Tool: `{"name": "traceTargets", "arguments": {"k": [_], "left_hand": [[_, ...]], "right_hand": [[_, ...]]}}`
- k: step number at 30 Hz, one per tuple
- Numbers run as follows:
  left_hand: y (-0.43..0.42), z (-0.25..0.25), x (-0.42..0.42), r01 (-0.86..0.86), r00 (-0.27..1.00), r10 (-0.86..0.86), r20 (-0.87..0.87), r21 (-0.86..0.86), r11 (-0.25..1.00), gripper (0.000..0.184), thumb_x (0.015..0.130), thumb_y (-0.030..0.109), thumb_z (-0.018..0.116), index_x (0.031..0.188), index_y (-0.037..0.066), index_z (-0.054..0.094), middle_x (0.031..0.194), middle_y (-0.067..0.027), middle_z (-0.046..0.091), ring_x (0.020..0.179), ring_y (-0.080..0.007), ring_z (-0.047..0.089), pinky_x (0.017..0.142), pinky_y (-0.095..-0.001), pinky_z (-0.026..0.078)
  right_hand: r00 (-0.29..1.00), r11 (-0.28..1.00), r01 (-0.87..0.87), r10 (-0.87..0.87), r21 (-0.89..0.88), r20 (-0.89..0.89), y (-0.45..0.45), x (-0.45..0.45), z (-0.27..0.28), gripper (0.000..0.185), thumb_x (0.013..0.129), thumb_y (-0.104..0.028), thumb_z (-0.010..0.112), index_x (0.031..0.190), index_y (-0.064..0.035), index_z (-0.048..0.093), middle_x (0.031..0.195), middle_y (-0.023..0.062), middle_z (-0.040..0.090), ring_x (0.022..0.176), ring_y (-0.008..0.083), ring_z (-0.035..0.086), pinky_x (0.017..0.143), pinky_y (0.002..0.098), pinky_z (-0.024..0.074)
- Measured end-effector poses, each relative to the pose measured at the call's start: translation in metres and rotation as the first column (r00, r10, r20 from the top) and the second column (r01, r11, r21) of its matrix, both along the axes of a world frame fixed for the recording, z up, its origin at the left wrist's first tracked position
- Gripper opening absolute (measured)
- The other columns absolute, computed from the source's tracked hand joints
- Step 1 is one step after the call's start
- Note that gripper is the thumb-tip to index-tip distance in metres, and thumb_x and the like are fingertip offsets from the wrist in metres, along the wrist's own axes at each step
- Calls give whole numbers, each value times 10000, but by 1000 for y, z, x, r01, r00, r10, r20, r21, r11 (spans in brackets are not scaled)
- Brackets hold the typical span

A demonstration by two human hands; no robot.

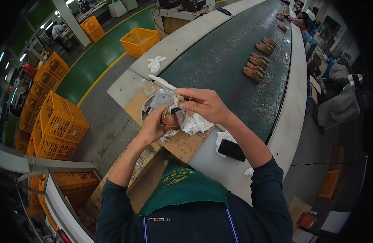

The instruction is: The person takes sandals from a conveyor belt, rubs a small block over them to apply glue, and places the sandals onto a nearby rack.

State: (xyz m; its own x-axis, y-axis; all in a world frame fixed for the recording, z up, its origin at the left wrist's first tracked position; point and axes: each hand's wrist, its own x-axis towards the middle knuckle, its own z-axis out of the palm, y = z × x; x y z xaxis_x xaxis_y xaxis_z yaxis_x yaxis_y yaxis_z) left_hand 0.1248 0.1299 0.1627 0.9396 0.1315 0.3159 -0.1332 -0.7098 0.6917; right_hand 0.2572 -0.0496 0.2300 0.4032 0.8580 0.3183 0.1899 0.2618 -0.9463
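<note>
My left hand [153, 125] is wrapped round a reddish-brown shoe [170, 120], held low over the work board. Beside it, my right hand [202, 104] pinches a small crumpled cream piece, perhaps a cloth [178, 100], close to the shoe's upper end. A clear plastic container [164, 98] stands just behind the hands. Crumpled white tissues [197, 124] lie to the right of the shoe on the brown board [185, 146]. A black phone [231, 150] rests on white paper near my right forearm.
Several brown shoes [254, 71] stand on the dark green conveyor [219, 60]. A white cloth [156, 64] lies on its pale rim [176, 36]. Yellow crates [140, 42] stand on the floor at the left and beyond. People [302, 21] are along the belt's far right side.
</note>
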Motion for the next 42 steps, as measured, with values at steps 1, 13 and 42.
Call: {"name": "traceTargets", "arguments": {"k": [1, 13, 42], "left_hand": [[-5, 15, -2, 4, 986, -13, -168, -55, 998, 647, 627, 23, 742, 1203, 51, 450, 1137, -138, 559, 1036, -309, 552, 870, -359, 447], [-10, 32, -38, 108, 856, -467, -223, -806, 581, 741, 719, 240, 732, 1306, -3, 352, 1136, -56, 526, 1019, -121, 505, 857, -279, 444], [-12, 41, -16, 129, 986, -136, 101, -967, 220, 500, 807, 306, 650, 1176, 19, 472, 1080, -92, 577, 969, -167, 584, 852, -324, 494]], "right_hand": [[1000, 1000, -2, 2, 0, 2, 0, 2, 2, 376, 840, -79, 612, 1204, -24, 539, 999, 35, 609, 861, 64, 542, 756, 205, 454], [992, 993, 113, -115, 37, 54, 2, 2, -17, 356, 828, -82, 621, 1170, -8, 557, 978, 56, 612, 800, 74, 533, 712, 218, 452], [918, 934, 357, -347, 18, -194, -24, -4, -47, 387, 829, -31, 607, 1207, 2, 525, 909, 48, 614, 753, 89, 547, 679, 218, 450]]}}
